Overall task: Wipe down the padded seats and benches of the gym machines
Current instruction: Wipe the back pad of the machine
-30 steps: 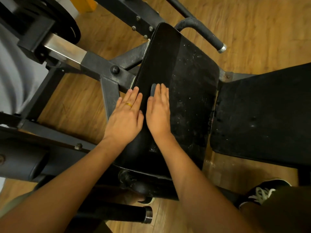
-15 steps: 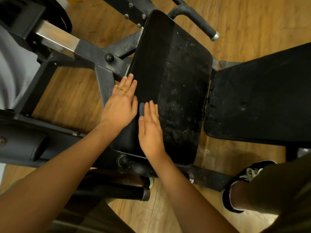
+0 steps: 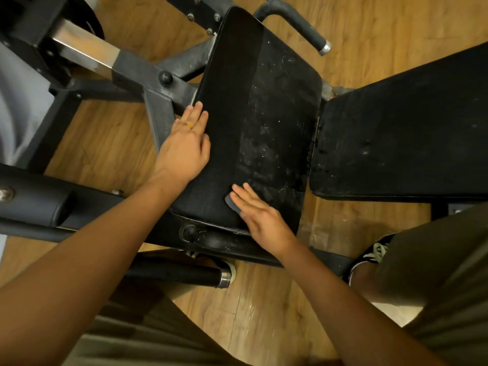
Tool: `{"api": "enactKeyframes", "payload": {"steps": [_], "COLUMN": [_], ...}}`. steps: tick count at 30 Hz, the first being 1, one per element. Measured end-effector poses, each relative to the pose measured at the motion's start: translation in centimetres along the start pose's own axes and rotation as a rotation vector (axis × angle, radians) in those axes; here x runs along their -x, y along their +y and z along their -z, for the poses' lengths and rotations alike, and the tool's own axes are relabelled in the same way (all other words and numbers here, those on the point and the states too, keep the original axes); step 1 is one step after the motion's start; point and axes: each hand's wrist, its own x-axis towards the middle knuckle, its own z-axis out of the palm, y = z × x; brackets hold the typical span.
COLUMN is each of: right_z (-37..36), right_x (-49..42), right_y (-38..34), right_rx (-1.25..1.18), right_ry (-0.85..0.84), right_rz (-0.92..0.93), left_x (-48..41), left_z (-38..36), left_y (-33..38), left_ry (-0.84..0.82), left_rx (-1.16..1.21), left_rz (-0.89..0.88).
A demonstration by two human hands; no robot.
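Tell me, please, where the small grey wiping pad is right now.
In the head view the wiping pad lies at the near edge of the seat, pressed under the right hand, below-right of the left hand.

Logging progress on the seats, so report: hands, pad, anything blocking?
Left hand flat on seat pad left edge, bracing. Right hand presses grey wiper flat at near edge. Left strip clean, right side speckled white. Nothing blocking.

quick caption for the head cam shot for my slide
Left hand rests on the dusty black seat pad while the right hand presses a dark cloth flat at its near end.
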Motion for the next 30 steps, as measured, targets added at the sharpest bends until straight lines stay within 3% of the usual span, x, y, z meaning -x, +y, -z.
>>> {"api": "enactKeyframes", "payload": {"steps": [4, 15, 17, 23, 30], "right_z": [-0.1, -1.1, -1.3, -0.9, -0.6], "right_x": [1.7, -1.2, 0.2, 2.8, 2.3], "right_y": [2.1, 1.4, 3.3, 6.6, 6.9], "right_rx": [-0.043, 0.0, -0.037, -0.182, -0.215], "right_ry": [0.076, 0.128, 0.223, 0.451, 0.575], "right_rz": [-0.006, 0.206, 0.112, -0.398, -0.62], "left_x": [0.0, -0.1, -0.1, -0.2, -0.4], "left_z": [0.1, -0.1, -0.1, 0.0, 0.1], "left_y": [0.1, 0.3, 0.2, 0.3, 0.3], "left_ry": [-0.001, -0.024, -0.024, -0.024, -0.072], "left_rx": [-0.012, -0.103, -0.098, -0.078, -0.194], "left_rz": [0.003, -0.031, -0.028, -0.019, -0.085]}}
